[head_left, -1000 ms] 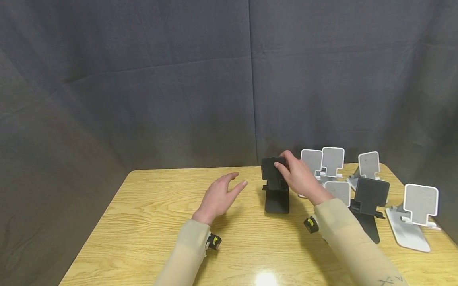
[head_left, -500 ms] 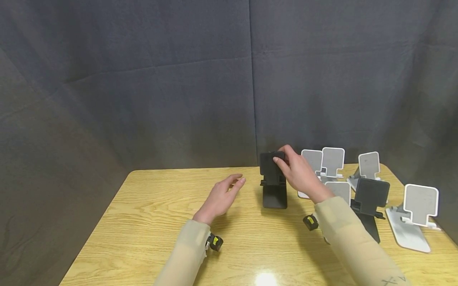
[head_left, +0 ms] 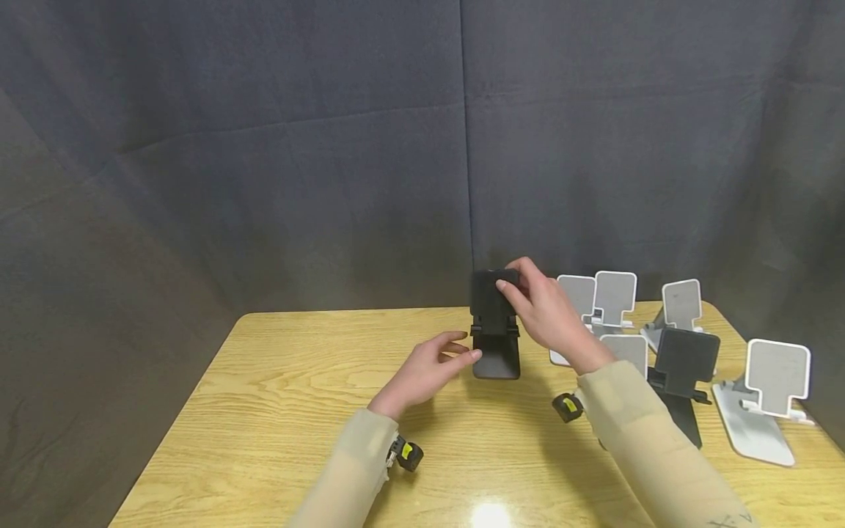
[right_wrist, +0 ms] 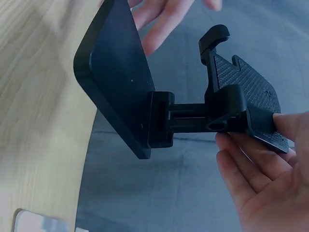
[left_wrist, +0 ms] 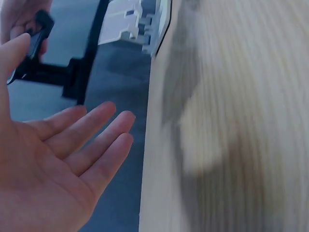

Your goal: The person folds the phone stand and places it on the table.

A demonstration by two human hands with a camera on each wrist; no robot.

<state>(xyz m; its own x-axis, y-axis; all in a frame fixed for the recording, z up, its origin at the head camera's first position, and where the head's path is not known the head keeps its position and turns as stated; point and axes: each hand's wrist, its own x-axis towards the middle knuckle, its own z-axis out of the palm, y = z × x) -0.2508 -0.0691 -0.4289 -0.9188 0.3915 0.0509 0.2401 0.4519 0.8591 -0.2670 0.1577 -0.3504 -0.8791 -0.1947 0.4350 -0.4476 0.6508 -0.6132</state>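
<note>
The right hand [head_left: 544, 308] pinches the upper plate of a black, plastic-looking hinged stand [head_left: 487, 297], apparently raised near the far edge of the pale wood-grain table [head_left: 264, 381]. Held only there, it could swing at its hinge. The left hand [head_left: 428, 372], fingers loosely extended, is beside its base; contact is unclear, and a nudge could tilt it. Rightward drift might knock the white-rimmed grey stands [head_left: 615, 297] toward the far right corner.

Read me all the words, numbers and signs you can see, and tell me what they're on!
No word, brand or number is readable.
Right sleeve: dark marks at the head view's bottom edge, too small to read.
Black stand, on its textured plate: a tiny mark, too blurred to read.
</note>
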